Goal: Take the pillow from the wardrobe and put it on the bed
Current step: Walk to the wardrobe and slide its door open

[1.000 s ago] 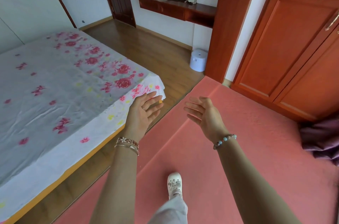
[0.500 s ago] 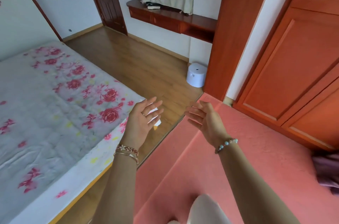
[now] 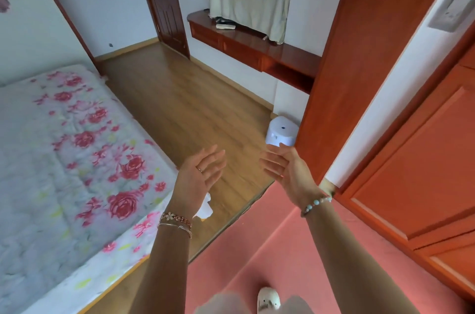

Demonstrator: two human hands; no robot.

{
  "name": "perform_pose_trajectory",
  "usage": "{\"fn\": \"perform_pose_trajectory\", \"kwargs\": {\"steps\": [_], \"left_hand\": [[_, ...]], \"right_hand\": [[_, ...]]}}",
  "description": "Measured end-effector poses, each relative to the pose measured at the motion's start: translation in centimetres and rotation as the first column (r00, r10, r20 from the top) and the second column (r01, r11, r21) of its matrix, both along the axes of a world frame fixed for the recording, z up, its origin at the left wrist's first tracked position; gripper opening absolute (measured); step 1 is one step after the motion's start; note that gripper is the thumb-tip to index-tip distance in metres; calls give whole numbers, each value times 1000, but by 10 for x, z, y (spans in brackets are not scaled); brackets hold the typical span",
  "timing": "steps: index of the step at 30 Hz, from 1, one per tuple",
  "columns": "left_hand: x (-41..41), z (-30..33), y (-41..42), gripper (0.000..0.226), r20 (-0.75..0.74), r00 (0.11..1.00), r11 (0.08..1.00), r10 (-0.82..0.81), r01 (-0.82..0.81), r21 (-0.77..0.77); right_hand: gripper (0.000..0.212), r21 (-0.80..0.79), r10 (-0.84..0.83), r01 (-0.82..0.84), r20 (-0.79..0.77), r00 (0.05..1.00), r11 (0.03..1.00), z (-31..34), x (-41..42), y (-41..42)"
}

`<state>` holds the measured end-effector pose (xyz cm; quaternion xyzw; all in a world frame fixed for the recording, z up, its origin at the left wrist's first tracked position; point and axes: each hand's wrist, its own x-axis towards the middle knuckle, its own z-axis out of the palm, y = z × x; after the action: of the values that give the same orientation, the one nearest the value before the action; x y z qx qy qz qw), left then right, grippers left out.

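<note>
Turning from the bed [image 3: 77, 159] toward the wardrobe [image 3: 416, 159], the person had swung the view to the right over the last second; the bed sat further to the left side of the picture than a moment before, and more of the closed orange-brown wardrobe doors filled the right side; the left hand [image 3: 199, 176] was raised in front of the body with its fingers spread and relaxed, holding nothing; the right hand [image 3: 288, 167] was raised just beside it, also with straight loose fingers and holding nothing; both palms faced each other, apart, as before; the pillow was not visible anywhere, and I judged it was behind the closed doors, though this could not be seen; the white shoe [image 3: 268, 301] stood on the pink carpet [image 3: 295, 262] at the bottom edge; a small white stool [image 3: 281, 131] stood on the wooden floor [image 3: 192, 113] against the tall brown panel near the wardrobe; this shift meant that the task was only at its beginning; the next step, in my judgement, would be to reach a door and open it, because nothing had been taken yet.
</note>
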<state>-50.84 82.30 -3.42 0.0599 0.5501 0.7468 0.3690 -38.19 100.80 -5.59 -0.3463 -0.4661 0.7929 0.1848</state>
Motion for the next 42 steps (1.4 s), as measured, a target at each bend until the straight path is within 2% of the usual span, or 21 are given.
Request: {"fn": "perform_pose_trajectory", "kwargs": {"steps": [11,20,25,35,42], "left_hand": [[-113,-30,91,33,55,987,989,149,-148,-16],[-278,-28,157,32,140,950,958,278,-286,38],[-362,-18,175,29,112,935,938,338,-344,39],[-504,-16,187,36,75,879,882,471,-472,-11],[-635,-13,226,33,39,832,832,554,-554,-2]], "right_hand": [[36,-17,184,-183,24,983,983,-20,-137,110],[37,26,326,-326,4,945,945,-9,-329,187],[40,18,402,-401,-22,916,916,1,-436,200],[41,-19,491,-492,-29,870,870,-1,-592,228],[40,11,550,-550,-50,834,835,-4,-742,276]]}}
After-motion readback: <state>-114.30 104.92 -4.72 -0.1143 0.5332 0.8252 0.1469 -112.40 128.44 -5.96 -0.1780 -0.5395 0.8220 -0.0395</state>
